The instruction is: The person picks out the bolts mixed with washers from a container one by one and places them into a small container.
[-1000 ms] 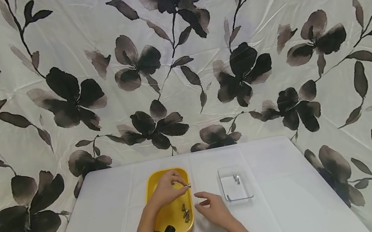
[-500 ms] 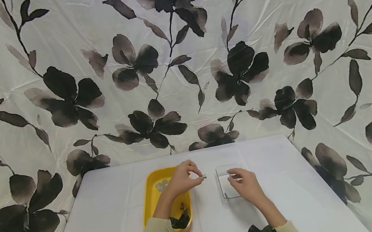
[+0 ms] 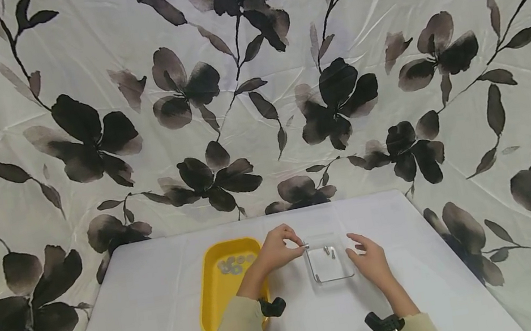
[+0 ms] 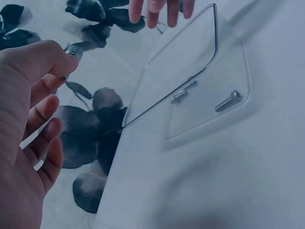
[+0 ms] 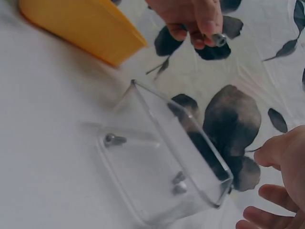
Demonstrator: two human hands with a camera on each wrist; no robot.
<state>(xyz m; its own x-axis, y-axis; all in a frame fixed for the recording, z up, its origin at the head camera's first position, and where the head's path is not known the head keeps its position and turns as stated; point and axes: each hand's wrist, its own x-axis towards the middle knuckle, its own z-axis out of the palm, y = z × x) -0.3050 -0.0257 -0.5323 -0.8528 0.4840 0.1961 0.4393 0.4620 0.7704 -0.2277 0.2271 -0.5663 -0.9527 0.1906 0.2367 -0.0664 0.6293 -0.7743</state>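
My left hand [image 3: 277,249] pinches a small metal bolt [image 3: 305,246] between thumb and forefinger, beside the far left corner of a clear plastic box [image 3: 334,279]. In the right wrist view the bolt's socket head [image 5: 219,40] shows beyond the fingertips. Several bolts lie in the box, among them a pair [image 3: 329,252] near its middle and one bolt [image 5: 114,140] in a corner. Just right of the box my right hand [image 3: 371,261] hovers, fingers apart and loosely bent, with nothing in them.
Left of the box stands a yellow tray [image 3: 203,309] holding several flat grey washers [image 3: 231,265]. My left forearm covers its right front part. A white cloth covers the table [image 3: 138,310]; a floral sheet [image 3: 256,104] hangs behind it.
My left hand has carried the bolt rightward from above the yellow tray to the clear box. My right hand has moved right, over the box and then past its right side.
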